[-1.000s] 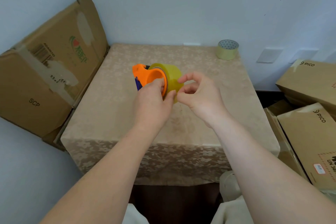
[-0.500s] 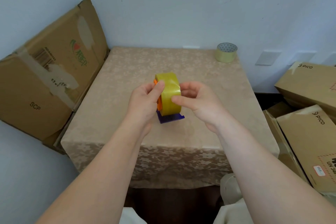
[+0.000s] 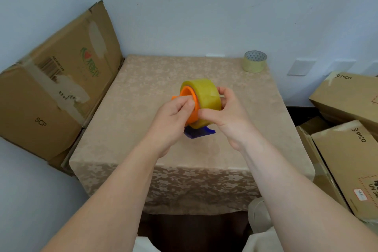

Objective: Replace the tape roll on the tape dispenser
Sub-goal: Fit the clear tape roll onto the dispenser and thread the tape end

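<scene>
Both mitts mid-table: left hand (image 3: 173,116) pinching the orange dispenser (image 3: 189,106) steady; right hand (image 3: 222,112) clamped round the yellow tape roll (image 3: 204,96), probably seating it on the hub; spare roll (image 3: 255,64) parked at 1 o'clock, out of the way

Dispenser (image 3: 191,108) with its roll (image 3: 206,96) held mid-table (image 3: 143,88) between both hands, spare roll (image 3: 255,64) at back right, boxes (image 3: 57,86) on either side.

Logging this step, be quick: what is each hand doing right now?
Left hand: closed, pinching the orange tape dispenser.
Right hand: closed around the yellow tape roll on the dispenser.
</scene>
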A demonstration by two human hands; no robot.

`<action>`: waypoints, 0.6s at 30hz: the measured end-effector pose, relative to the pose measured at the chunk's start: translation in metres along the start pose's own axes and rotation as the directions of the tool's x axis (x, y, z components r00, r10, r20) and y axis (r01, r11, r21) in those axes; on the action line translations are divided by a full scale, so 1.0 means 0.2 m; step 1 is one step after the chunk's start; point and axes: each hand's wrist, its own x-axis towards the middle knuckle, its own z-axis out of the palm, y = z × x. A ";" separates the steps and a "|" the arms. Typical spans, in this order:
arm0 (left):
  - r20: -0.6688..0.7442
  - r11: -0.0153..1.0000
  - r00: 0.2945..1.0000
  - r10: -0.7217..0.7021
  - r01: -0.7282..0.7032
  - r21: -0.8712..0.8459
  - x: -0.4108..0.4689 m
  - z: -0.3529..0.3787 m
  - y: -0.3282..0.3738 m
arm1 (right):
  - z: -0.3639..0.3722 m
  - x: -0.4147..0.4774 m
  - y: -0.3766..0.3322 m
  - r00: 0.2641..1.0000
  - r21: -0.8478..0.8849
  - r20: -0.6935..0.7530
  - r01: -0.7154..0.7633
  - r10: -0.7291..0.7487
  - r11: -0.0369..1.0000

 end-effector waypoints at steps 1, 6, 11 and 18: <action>-0.024 0.998 1.000 0.012 -0.010 0.068 0.00 0.00 0.00 | 0.00 0.01 0.00 0.999 0.024 -0.027 -0.021 0.021 0.999; -0.587 0.979 0.803 -0.100 0.184 0.085 0.05 -0.11 -0.02 | -0.05 0.02 -0.02 0.987 0.474 0.010 -0.148 0.163 0.868; 0.183 0.562 0.859 -0.478 0.459 -0.688 0.03 -0.11 -0.02 | -0.03 0.00 -0.05 0.965 0.708 0.160 -0.260 0.210 0.657; 0.249 0.410 0.947 -0.203 0.313 -0.857 0.04 -0.10 -0.06 | -0.03 0.02 -0.04 0.944 0.732 0.201 -0.323 0.263 0.600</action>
